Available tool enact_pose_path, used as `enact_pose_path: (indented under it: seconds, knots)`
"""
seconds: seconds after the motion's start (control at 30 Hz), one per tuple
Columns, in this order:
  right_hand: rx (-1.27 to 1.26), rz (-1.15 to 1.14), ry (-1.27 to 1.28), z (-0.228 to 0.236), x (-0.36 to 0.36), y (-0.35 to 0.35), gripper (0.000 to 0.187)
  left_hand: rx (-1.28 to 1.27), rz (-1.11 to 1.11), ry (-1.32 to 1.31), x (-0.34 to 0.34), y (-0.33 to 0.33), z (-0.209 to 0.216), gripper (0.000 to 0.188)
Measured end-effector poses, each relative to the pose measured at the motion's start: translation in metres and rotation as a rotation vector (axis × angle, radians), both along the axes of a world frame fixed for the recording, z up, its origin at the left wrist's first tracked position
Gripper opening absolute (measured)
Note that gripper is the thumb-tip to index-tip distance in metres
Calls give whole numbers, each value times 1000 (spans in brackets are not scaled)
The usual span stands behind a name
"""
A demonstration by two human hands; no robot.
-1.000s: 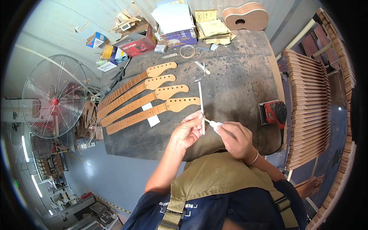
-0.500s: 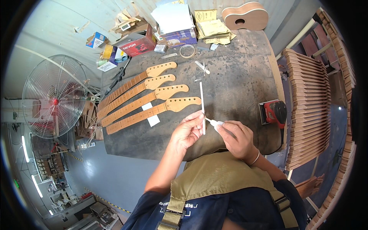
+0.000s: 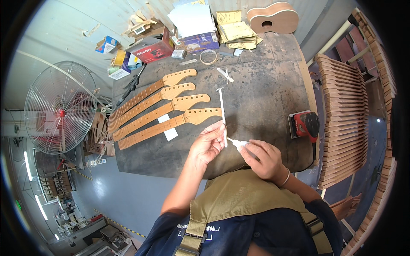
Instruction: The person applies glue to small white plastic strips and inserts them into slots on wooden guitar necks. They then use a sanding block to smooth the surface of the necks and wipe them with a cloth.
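Observation:
Upright between the fingertips of my left hand [image 3: 207, 144] is a long, thin white strip [image 3: 221, 104]. My right hand [image 3: 265, 161] pinches a small white bottle with a narrow nozzle [image 3: 239, 144], which looks like a glue bottle. The nozzle tip meets or nearly meets the strip's lower part, just below my left fingers; actual contact is too small to make out. Left of the strip, several guitar necks [image 3: 194, 115] lie side by side, their headstocks pointing right. A white paper piece [image 3: 171, 135] shows from under the nearest necks.
At the table's right edge sits a red and black sander [image 3: 305, 124]. Small white scraps [image 3: 225, 76] and a tape roll [image 3: 209, 57] lie farther back. Boxes [image 3: 153, 48], yellow sandpaper packs [image 3: 239, 33] and a guitar body [image 3: 273, 19] line the wall. Stacked wooden necks [image 3: 344, 123] stand to the right.
The strip has shifted slightly left with my left hand. The bottle's nozzle has moved a little lower along it, and my right hand has come slightly left.

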State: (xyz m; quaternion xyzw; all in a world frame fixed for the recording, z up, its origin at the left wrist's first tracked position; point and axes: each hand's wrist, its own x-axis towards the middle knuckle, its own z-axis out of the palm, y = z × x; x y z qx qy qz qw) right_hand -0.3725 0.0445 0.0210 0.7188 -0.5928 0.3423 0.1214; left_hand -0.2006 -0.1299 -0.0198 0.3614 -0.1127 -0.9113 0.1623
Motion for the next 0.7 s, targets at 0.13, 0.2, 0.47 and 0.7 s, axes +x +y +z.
enact_pose_path:
  seconds: [0.13,0.2,0.47,0.7]
  knots:
    - [7,3,-10,1,2,1,24,23,12,-12,0,-2,2,19]
    - [3,3,-4,1,3,2,24,22,31,-52,-1,-1,3,19]
    - [23,13,-23,1,6,6,26,21,45,-30,0,-5,-4,20]
    - [77,11,-201,-5,7,9,27,4,38,-31,-3,-9,-3,17]
